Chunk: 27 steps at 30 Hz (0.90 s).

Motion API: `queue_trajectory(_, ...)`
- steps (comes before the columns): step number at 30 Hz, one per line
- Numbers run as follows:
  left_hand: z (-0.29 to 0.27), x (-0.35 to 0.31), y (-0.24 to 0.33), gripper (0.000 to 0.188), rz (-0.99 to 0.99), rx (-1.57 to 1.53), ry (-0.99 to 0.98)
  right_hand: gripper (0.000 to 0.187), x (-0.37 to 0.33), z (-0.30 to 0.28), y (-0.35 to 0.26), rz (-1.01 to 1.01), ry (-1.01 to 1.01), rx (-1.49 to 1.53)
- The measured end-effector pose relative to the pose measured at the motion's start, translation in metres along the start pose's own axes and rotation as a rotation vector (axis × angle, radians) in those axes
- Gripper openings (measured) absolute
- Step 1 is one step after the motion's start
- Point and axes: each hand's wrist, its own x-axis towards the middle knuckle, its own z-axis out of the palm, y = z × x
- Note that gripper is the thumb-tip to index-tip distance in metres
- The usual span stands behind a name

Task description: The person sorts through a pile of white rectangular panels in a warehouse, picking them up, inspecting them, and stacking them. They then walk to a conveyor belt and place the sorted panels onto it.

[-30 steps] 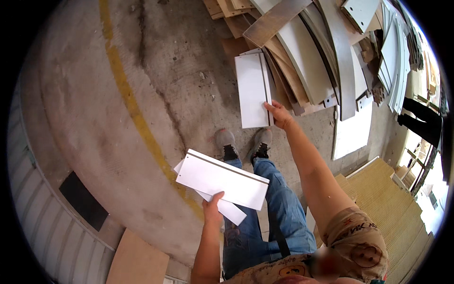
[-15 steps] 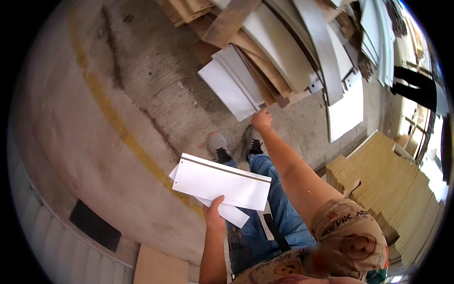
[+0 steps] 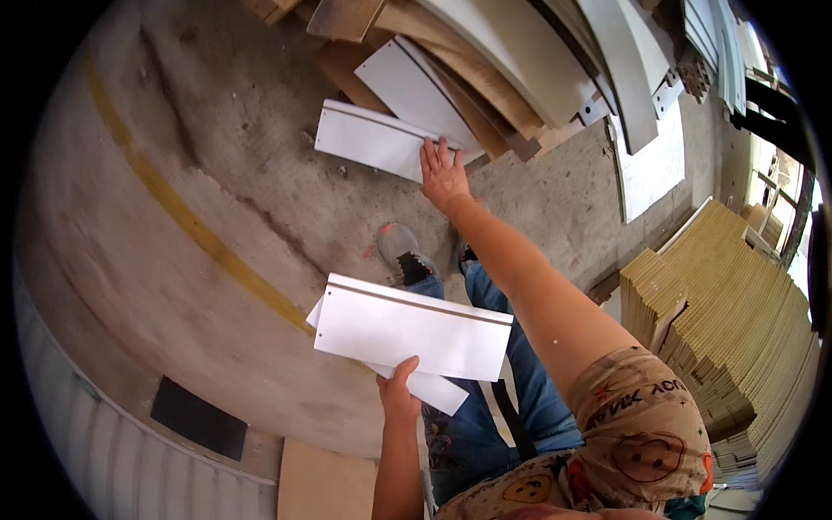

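My left hand (image 3: 400, 394) grips two white boards, its thumb on top. The upper white board (image 3: 412, 329) has a dark groove along its far long edge and small holes at the left end. Crossing beneath it at an angle is a narrower white board (image 3: 433, 392). Farther out, my right hand (image 3: 445, 176) holds the right end of another grooved white board (image 3: 368, 139), fingers over its top and thumb hidden. That board overlaps a white panel (image 3: 416, 87) leaning out of the pile.
A heap of brown, white and grey boards (image 3: 511, 61) fills the far side. At the right stands a tall stack of yellowish sheets (image 3: 728, 321), with a white panel (image 3: 654, 165) on the floor beyond. A yellow line (image 3: 186, 217) crosses the concrete at left.
My right hand has moved left and farther out, turning the grooved white board at the heap to lie more crosswise. The left hand's boards have stayed nearly in place.
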Motion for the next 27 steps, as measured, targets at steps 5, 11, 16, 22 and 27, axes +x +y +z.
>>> queue_trajectory(5,-0.008,0.023,-0.036,0.049,-0.079,-0.102,-0.017,0.078,0.011,0.013,-0.012,0.090,0.147,-0.084)
queue_trajectory(11,-0.009,0.046,-0.065,0.044,-0.221,-0.334,-0.041,0.109,0.019,-0.012,-0.014,0.122,0.034,0.014)
queue_trajectory(16,-0.028,0.053,-0.084,0.040,-0.224,-0.504,-0.016,0.109,0.016,-0.016,-0.019,0.086,0.064,-0.017)
queue_trajectory(22,-0.035,0.059,-0.082,0.038,-0.201,-0.676,-0.016,0.110,0.003,0.000,-0.006,0.155,0.105,0.039)
queue_trajectory(27,-0.033,0.059,-0.083,0.038,-0.196,-0.693,-0.012,0.112,0.004,0.015,-0.003,0.309,0.097,0.130)
